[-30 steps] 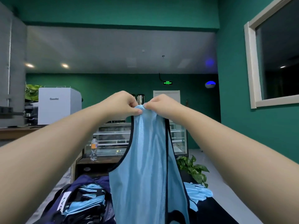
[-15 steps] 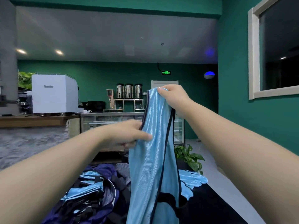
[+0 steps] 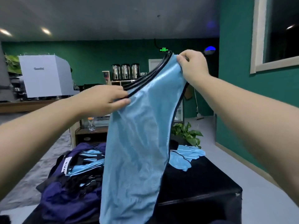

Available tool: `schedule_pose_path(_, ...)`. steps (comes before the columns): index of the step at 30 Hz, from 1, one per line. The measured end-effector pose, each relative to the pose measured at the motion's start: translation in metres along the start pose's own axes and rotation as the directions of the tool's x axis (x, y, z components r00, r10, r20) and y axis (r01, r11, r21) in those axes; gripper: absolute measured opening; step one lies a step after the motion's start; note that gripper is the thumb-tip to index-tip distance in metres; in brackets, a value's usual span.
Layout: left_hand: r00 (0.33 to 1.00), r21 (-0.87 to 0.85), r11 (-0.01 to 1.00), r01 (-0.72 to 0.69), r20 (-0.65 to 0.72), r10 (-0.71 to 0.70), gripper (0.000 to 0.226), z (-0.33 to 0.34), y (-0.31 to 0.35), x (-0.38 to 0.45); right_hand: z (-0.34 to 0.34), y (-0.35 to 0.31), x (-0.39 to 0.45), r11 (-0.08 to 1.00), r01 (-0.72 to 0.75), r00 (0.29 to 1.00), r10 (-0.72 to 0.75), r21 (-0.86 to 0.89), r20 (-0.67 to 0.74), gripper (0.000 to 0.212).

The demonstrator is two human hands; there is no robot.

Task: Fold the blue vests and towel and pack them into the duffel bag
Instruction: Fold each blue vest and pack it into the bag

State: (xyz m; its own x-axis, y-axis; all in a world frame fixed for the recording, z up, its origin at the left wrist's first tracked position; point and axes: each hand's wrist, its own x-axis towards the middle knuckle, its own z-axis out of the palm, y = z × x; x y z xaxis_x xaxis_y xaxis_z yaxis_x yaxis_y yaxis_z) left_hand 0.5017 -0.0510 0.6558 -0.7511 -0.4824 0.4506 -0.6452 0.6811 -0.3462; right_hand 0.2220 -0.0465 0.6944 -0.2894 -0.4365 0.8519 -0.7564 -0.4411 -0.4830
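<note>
A light blue vest [image 3: 137,143] with black trim hangs in the air in front of me. My right hand [image 3: 192,67] grips its shoulder straps at the top right. My left hand [image 3: 105,101] pinches the black-trimmed edge lower down on the left, so the top edge slants up to the right. Below on the left lies the open dark purple duffel bag [image 3: 68,196], with folded blue vests [image 3: 85,167] inside. Another blue vest [image 3: 187,155] lies crumpled on the black table [image 3: 202,183] at the far right.
A potted green plant [image 3: 186,133] stands behind the table. A counter with a white machine [image 3: 47,76] runs along the left, with a glass display case behind the vest. A teal wall with a window is on the right.
My hands have drawn apart: the left slid down and left along the trimmed edge, the right moved up and right, spreading the vest wider. The view has tipped downward.
</note>
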Motion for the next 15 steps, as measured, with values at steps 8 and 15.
schedule_pose_path(8,0.998,-0.225,0.974,-0.015,-0.062,0.002,0.037,0.003,-0.003,-0.001,0.002,0.005,0.005,0.994,-0.053,0.994,0.044,0.091,0.097,0.015)
schedule_pose_path(15,0.946,-0.576,0.809,0.118,-0.183,-0.268,0.01,0.01,0.013,0.001,-0.002,0.011,0.012,0.992,-0.047,0.994,0.034,0.119,0.104,0.016)
